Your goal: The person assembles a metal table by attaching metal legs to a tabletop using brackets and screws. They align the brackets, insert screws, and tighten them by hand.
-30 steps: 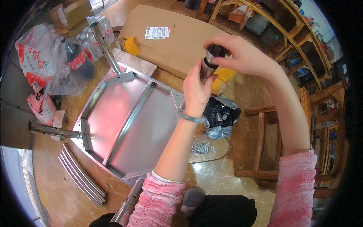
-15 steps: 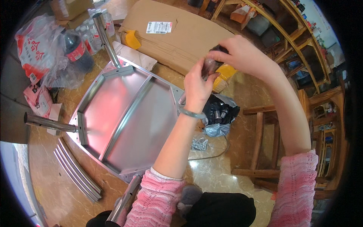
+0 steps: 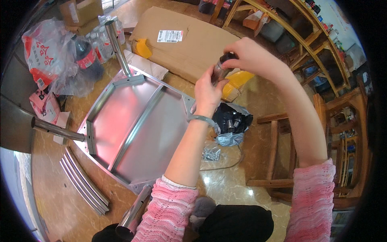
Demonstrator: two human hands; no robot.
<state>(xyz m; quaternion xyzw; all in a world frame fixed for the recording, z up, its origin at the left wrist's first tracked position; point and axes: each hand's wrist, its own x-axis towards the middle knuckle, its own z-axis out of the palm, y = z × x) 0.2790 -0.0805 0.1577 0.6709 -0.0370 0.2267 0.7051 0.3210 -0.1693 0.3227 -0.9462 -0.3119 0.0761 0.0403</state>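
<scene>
A shiny metal panel with a crossbar and corner brackets lies underside up, metal tube legs rising from its corners. My left hand is wrapped round the upper part of the far right leg. At that leg's top end my right hand pinches a dark round end cap; whether it is fully seated I cannot tell. Other legs stand at the far corner, the left corner and the near corner, beside my left sleeve.
Right of the panel are a black plastic bag with metal-and-black fittings and a clear bag of screws. Curved metal strips lie at left. Behind lies a flat cardboard box; bottles stand far left, a wooden chair right.
My right hand has shifted slightly, and more of the dark cap and the leg's top now shows. The whole view has moved a little; both hands stay at the same leg.
</scene>
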